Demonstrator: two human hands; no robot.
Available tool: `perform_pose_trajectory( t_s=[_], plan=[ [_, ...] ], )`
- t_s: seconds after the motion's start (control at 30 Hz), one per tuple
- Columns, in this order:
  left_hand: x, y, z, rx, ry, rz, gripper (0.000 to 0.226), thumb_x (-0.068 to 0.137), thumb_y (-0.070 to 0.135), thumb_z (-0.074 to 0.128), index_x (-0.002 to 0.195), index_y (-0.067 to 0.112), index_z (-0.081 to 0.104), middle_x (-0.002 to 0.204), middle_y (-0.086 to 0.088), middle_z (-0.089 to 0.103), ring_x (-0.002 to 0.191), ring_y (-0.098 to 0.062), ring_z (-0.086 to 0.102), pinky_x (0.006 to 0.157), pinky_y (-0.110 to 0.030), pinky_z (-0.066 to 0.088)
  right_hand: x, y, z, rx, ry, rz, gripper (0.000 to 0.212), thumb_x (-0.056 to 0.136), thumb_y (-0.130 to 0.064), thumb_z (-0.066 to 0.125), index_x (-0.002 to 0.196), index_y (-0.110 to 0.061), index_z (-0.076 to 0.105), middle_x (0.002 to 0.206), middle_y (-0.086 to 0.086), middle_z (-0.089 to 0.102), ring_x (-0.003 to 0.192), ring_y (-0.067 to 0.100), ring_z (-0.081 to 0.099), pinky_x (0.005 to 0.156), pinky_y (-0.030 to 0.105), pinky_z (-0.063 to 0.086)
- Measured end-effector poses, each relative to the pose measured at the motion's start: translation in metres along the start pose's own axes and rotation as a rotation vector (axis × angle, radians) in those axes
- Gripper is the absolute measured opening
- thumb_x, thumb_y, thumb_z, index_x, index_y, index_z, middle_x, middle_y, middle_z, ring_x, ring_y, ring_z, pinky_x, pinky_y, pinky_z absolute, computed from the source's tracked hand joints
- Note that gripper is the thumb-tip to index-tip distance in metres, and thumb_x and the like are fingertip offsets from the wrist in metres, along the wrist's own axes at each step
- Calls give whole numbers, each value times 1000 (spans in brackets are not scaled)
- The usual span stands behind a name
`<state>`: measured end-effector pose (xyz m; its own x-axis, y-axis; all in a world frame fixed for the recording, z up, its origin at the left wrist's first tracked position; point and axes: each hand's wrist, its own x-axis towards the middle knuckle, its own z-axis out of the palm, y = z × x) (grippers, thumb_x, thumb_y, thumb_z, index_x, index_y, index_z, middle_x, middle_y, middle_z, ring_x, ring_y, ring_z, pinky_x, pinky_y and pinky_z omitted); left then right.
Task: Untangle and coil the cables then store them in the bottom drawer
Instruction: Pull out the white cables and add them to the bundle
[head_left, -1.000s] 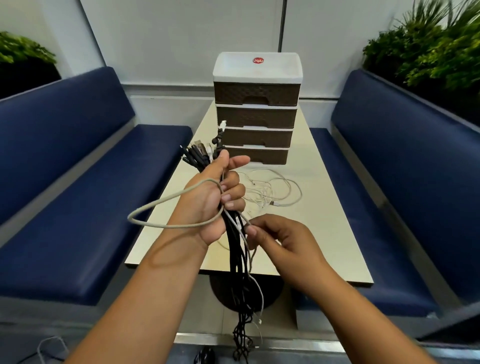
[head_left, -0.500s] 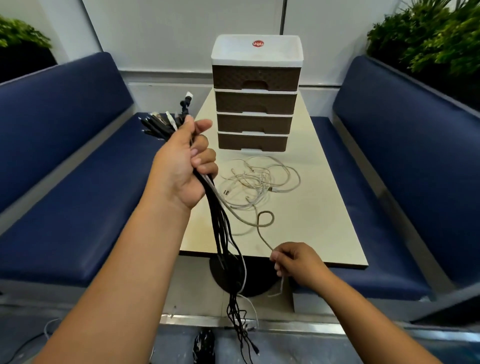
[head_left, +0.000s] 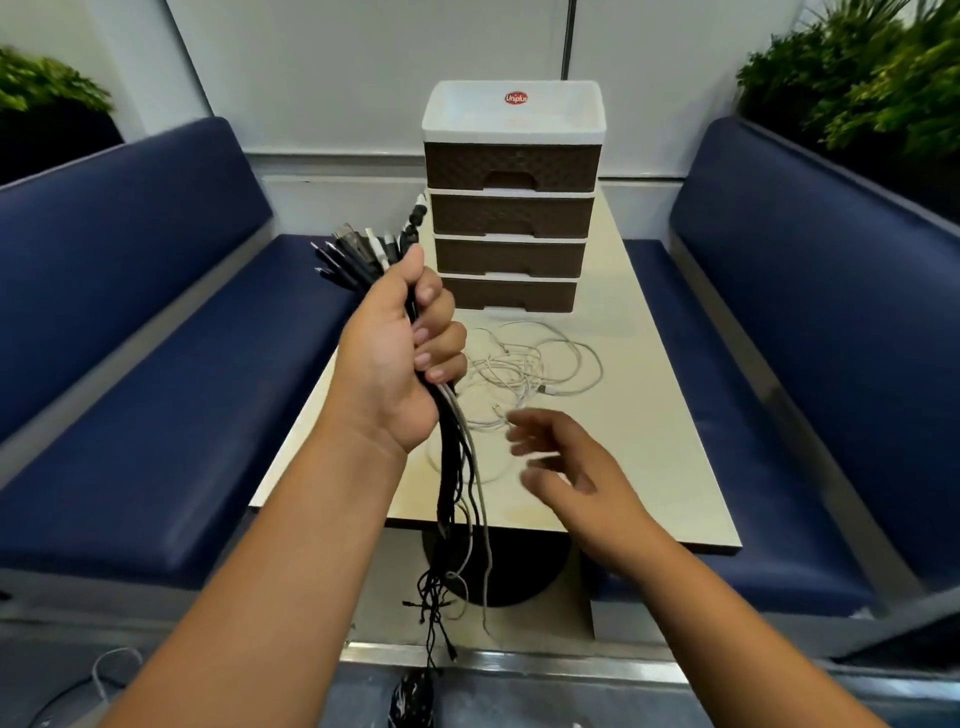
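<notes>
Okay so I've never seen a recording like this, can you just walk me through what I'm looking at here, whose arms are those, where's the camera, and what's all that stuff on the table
There is no machine here: the arms belong to a person wearing a wide-angle camera on the head, looking forward and down, so you see what they see. The left hand grips a bundle of mostly black cables, plug ends fanned out above the fist and the rest dangling below the table edge. The right hand is open, blurred, holding nothing, near the bundle. On the beige table lies a loose tangle of white cables. Behind it stands a small chest of four brown drawers, all closed. Blue benches run along both sides.
</notes>
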<state>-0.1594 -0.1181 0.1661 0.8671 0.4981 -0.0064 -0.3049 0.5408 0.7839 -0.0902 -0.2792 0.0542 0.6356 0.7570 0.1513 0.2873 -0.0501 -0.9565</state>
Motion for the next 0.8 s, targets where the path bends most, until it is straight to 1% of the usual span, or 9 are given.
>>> perform_pose_trajectory(
  t_s=[0.07,0.17,0.23,0.27,0.37,0.5,0.6,0.7,0.8],
  plan=[
    [0,-5,7,-36,-63,13,36,102,38,39,73,19,49,51,8,24,37,-4,17,35,-16,16,6,-27,15,50,-154,-26,42,84,-28,67,124,-28,57,114,-12,65,108,4,61,93,20,49],
    [0,-6,16,-54,-134,46,29,103,36,39,99,18,61,53,9,30,40,-2,23,37,-15,24,17,-33,42,114,-111,33,19,83,-31,74,87,-15,64,78,1,70,77,21,67,73,33,52],
    [1,0,17,-76,-161,68,28,103,36,38,103,19,61,52,9,31,41,-2,29,40,-14,29,22,-22,53,129,-93,99,35,86,-32,72,63,-13,55,52,2,61,58,25,61,60,29,48],
    [3,5,16,-99,-169,75,28,103,36,37,99,20,60,51,8,31,40,-2,32,40,-13,31,22,-15,58,140,-113,125,40,87,-33,71,58,-16,50,46,1,55,52,22,59,57,25,46],
    [9,18,8,-203,-235,73,29,103,38,35,88,21,54,47,7,29,35,-2,30,35,-11,29,19,6,66,153,-151,167,45,88,-31,70,53,-23,42,48,1,48,42,16,51,51,22,43],
    [23,27,-5,-235,-231,75,32,103,38,35,80,21,49,46,6,29,33,-4,25,34,-13,21,23,26,69,185,-203,229,42,81,-36,72,54,-23,43,50,2,46,43,16,47,53,23,42],
    [34,32,-14,-201,-162,72,38,99,40,38,66,22,40,46,7,23,36,-5,17,36,-17,14,28,44,71,164,-226,257,45,76,-44,72,53,-25,38,50,-8,36,48,12,38,53,25,32],
    [47,34,-23,-174,-72,52,46,97,42,43,56,24,31,45,7,17,37,-6,11,37,-19,10,36,57,74,78,-172,263,51,85,-39,67,53,-26,29,51,-13,27,50,9,28,57,29,25],
    [64,34,-32,-171,-8,9,50,96,40,45,53,23,27,44,6,14,35,-6,11,34,-17,11,49,62,68,63,-265,305,45,84,-43,68,56,-27,36,54,-14,32,53,7,32,58,27,27]
  ],
)
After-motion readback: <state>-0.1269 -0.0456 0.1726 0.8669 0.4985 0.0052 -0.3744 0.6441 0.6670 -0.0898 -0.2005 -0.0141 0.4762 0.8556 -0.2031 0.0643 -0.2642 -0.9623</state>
